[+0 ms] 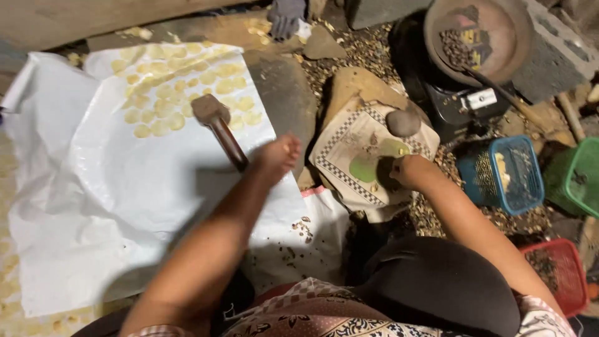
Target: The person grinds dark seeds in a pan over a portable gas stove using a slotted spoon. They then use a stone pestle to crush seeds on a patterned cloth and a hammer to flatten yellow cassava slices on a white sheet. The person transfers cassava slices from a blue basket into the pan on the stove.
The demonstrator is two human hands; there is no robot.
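Left hand [277, 156] clamped on wooden mallet [218, 125] above white sheet [93, 206]; right hand [409, 171] closed, fingers together, touching checkered board [349, 143].

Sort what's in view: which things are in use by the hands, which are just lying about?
In use:
left hand gripping the wooden mallet
right hand on the checkered pad
green flattened piece
white sheet with yellow discs

Lying about:
round stone
blue basket
green basket
red basket
pan
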